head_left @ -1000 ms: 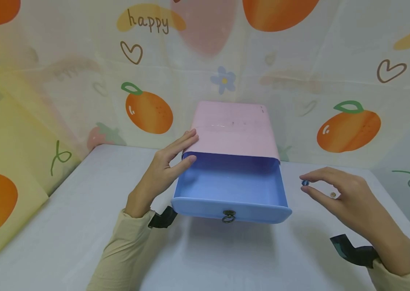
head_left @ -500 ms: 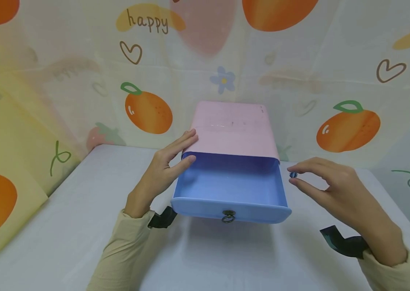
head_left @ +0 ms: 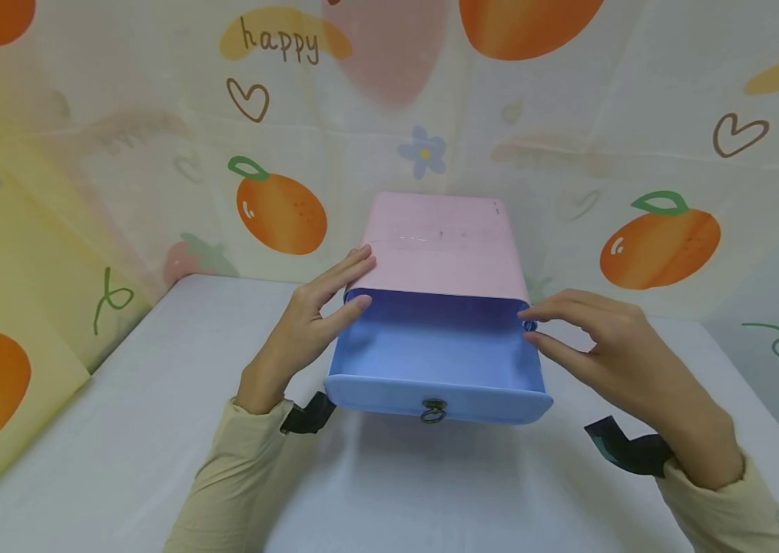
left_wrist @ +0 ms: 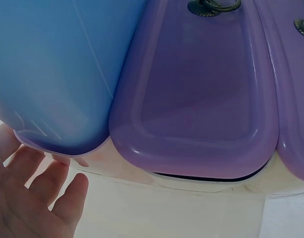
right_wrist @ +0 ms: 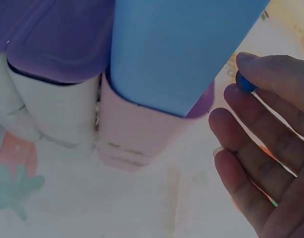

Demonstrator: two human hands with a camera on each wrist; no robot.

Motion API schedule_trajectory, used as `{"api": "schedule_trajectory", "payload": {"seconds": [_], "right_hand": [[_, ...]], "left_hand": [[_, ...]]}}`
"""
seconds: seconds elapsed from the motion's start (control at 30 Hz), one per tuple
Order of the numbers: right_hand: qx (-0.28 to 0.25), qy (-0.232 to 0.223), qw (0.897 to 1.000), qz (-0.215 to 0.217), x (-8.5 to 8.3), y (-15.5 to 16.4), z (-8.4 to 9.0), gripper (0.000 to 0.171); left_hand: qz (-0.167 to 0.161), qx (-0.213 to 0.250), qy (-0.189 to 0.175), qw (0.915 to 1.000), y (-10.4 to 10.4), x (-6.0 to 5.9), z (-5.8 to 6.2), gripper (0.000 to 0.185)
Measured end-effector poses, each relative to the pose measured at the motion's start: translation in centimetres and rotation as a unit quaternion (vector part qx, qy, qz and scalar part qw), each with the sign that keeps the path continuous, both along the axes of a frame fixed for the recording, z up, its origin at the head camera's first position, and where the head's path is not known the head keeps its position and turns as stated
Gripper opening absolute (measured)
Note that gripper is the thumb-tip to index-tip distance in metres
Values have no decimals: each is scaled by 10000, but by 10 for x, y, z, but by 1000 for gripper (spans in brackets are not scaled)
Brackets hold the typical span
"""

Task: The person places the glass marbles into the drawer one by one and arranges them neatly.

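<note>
My right hand pinches a small shiny blue marble between thumb and forefinger, at the right rim of the pulled-out blue drawer. In the right wrist view the marble shows as a dark blue ball, the other fingers spread loosely below. The drawer's visible inside is bare. My left hand rests with extended fingers on the left side of the pink cabinet top, its thumb near the drawer's left rim. In the left wrist view its fingers lie along the casing beside the drawer.
Below the blue drawer are purple drawers, pushed in, with metal ring pulls. A ring pull hangs on the blue drawer's front. The cabinet stands on a white-covered table before a fruit-print backdrop.
My right hand has carried the marble leftward and slightly up, from beside the cabinet to the drawer's right rim. A small tan bead-like thing seen earlier near that hand is out of sight. The left hand stays put.
</note>
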State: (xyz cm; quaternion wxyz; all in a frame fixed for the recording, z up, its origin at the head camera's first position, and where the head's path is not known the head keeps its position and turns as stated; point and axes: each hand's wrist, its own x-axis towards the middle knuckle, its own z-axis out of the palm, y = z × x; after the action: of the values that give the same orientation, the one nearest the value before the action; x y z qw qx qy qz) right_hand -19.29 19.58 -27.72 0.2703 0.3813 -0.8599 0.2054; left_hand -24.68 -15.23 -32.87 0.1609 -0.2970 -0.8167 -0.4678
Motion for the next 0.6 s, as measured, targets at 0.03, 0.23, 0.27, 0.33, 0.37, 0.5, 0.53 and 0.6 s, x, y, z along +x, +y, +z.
{"api": "schedule_trajectory", "payload": {"seconds": [0.03, 0.23, 0.27, 0.33, 0.37, 0.5, 0.53, 0.6], "right_hand": [[2, 0, 10000, 50, 0, -2, 0, 45], [-28, -50, 9992, 386, -5, -11, 0, 44], [-11, -65, 9991, 413, -6, -12, 0, 43], [62, -76, 9991, 420, -8, -15, -1, 41], [100, -94, 9991, 412, -8, -16, -1, 40], [250, -204, 9988, 378, -10, -21, -1, 37], [273, -238, 9986, 374, -11, -22, -1, 36], [307, -316, 9983, 376, -12, -23, -1, 34]], "left_hand": [[2, -8, 9, 10000, 0, 0, 0, 50], [11, -12, 33, 10000, -1, -1, -1, 50], [16, -11, 31, 10000, -1, -1, -1, 50], [20, -10, 30, 10000, -1, -1, 0, 50], [17, -10, 30, 10000, -1, -1, 0, 50], [-6, 8, 35, 10000, 0, -1, 0, 50], [-12, 19, 32, 10000, 0, -1, 0, 50], [-3, 22, 43, 10000, 0, 0, 0, 50]]}}
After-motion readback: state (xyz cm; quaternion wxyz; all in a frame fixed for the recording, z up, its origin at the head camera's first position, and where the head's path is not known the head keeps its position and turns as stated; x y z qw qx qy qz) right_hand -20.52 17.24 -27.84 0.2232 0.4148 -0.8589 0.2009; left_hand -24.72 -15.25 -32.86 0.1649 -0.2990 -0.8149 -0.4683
